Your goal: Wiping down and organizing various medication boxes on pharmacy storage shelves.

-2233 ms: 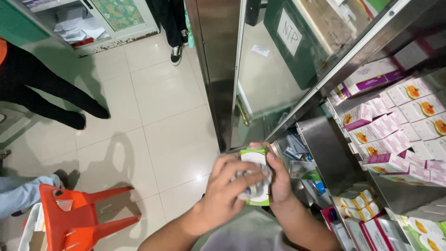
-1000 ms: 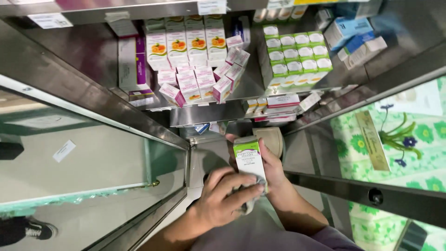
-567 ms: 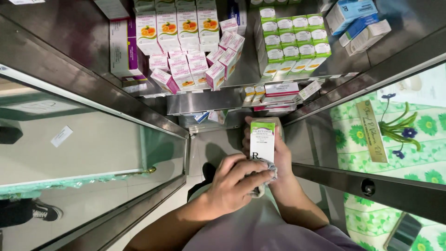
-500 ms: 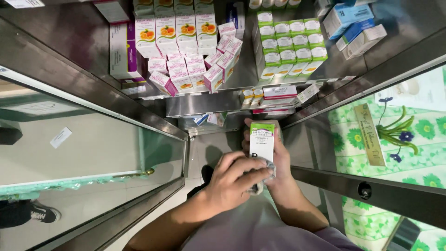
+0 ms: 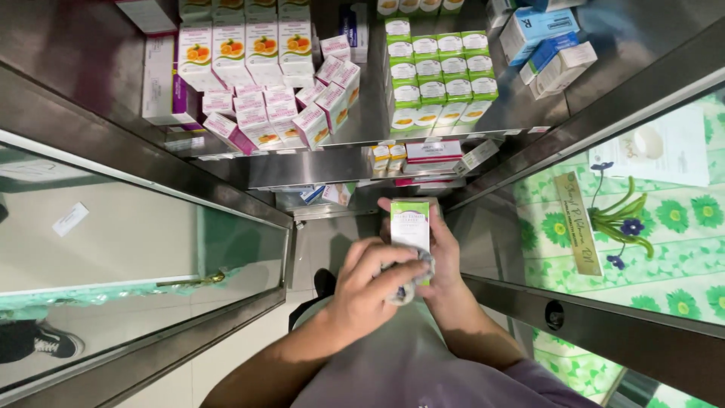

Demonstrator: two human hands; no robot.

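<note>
Beyond both hands, a steel shelf [image 5: 362,113] carries rows of small cartons: pink and white boxes [image 5: 287,113] above the left hand, green and white boxes [image 5: 438,83] above the right hand. The right hand [image 5: 442,253] wraps around the back of a green and white box [image 5: 410,227], held upright. The left hand [image 5: 370,283] is closed over a crumpled grey cloth [image 5: 411,279], pressing it against the box's lower front.

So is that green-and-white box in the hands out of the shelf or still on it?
Out. The green-and-white box is held between the left hand and right hand, below the steel shelf and apart from the stacked boxes.
</note>
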